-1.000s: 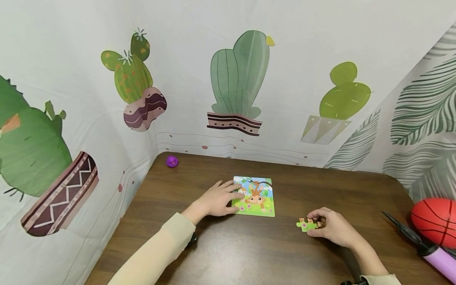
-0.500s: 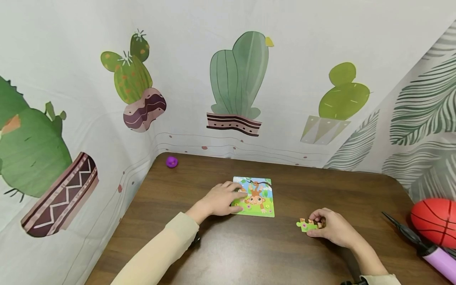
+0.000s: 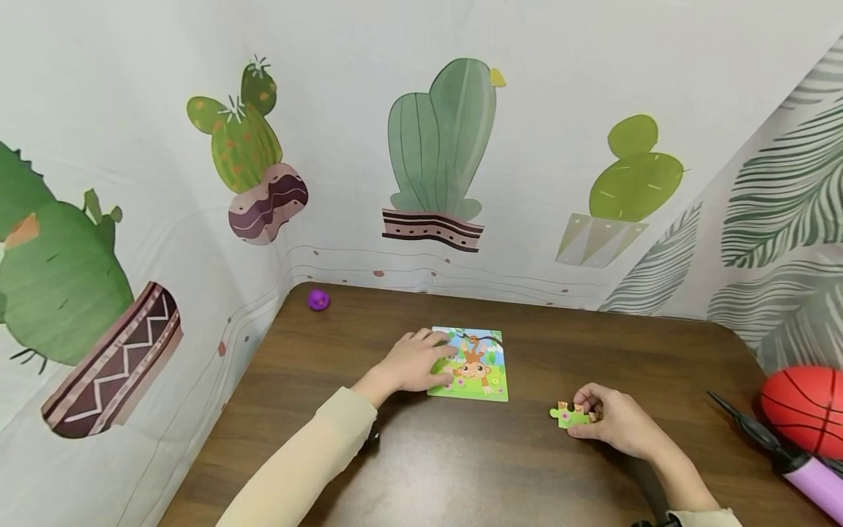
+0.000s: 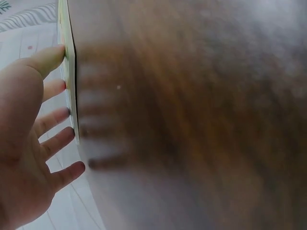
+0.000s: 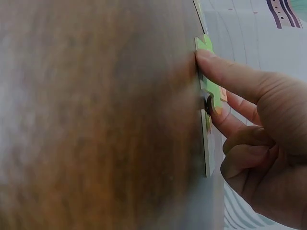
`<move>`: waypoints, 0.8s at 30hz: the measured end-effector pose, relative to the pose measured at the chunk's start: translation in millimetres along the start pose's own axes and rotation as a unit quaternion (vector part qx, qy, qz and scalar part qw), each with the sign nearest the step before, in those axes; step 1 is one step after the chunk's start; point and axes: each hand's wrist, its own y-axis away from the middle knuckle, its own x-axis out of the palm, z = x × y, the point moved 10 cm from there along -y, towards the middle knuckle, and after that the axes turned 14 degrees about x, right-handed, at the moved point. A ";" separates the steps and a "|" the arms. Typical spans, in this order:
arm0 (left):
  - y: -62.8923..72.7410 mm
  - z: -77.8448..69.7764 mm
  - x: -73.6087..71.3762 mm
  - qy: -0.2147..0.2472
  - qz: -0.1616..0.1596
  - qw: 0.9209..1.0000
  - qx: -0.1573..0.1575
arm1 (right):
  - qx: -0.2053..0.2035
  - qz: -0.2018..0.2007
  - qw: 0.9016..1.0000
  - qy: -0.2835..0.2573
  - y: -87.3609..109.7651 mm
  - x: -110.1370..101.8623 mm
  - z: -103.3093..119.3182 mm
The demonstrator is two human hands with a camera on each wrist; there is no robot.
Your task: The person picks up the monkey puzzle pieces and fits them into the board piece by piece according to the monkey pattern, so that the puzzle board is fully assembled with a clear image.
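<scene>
My left hand [image 3: 415, 362] rests its spread fingertips on the left part of a square monkey picture puzzle [image 3: 484, 373]. The left wrist view has the thumb and several fingers of that hand [image 4: 21, 124] against the puzzle's thin edge [image 4: 71, 81]. To the right, my right hand [image 3: 612, 424] pinches a green jigsaw piece [image 3: 568, 419] with a pink flower on it. In the right wrist view, the thumb is on the green jigsaw piece [image 5: 209, 79], slightly tilted off the table. A second flat piece [image 5: 208, 148] lies beside it, partly behind the fingers.
A small purple object [image 3: 318, 299] sits at the far left corner of the brown table [image 3: 421, 454]. At the right edge are a red basketball [image 3: 803, 410] and a purple pump [image 3: 813, 479] with a black nozzle. A cactus-printed cloth [image 3: 342, 146] hangs behind.
My left hand has shifted slightly right over the puzzle, its fingers a little more bent. The right hand and its jigsaw piece have hardly moved.
</scene>
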 end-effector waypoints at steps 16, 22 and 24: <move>0.8 4.0 3.5 0.036 0.025 0.999 -0.006 | -0.015 -0.013 0.999 -0.048 3.6 -9.6 -10.1; 1.6 7.3 7.5 0.056 0.031 0.998 -0.019 | -0.018 -0.022 0.998 -0.063 2.1 -10.9 -11.1; 1.6 7.8 7.6 0.057 0.032 0.998 -0.021 | -0.017 -0.021 0.997 -0.076 1.4 -11.3 -10.1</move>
